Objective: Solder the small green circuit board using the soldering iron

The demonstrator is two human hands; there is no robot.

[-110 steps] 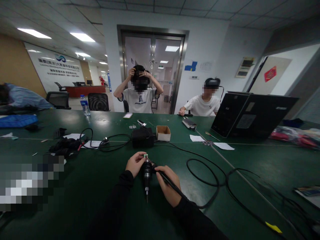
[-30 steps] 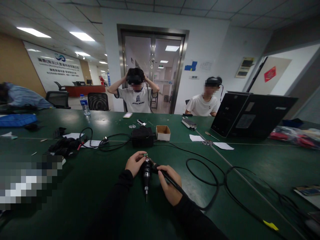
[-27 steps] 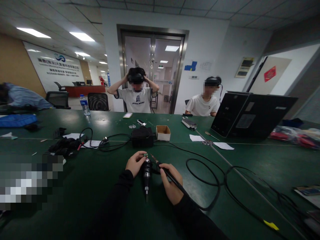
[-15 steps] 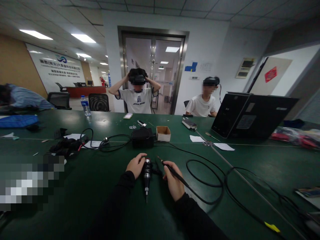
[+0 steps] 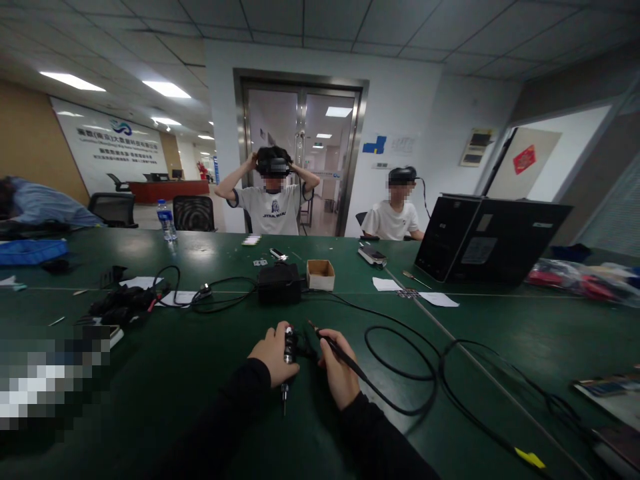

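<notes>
In the head view my left hand (image 5: 270,353) is closed round a screwdriver (image 5: 289,353) with a dark body and silver rings. Its thumb crosses the handle, and the thin bit points down toward me. My right hand (image 5: 341,373) grips a soldering iron (image 5: 345,357) like a pen, tip pointing up and left toward the screwdriver's top end. A black cord runs from the iron's rear and loops over the table to the right. Between the hands lies a small dark object (image 5: 306,345) that I cannot make out.
Beyond my hands stand a black box (image 5: 279,284) and a small open cardboard box (image 5: 321,275) on the green table (image 5: 200,387). A computer case (image 5: 485,240) is at the right; tangled black cables (image 5: 120,307) lie left. Two people sit opposite.
My left hand has come down over the screwdriver, its thumb now across the handle. The soldering iron stays in my right hand. The view has tilted up and turned slightly right.
</notes>
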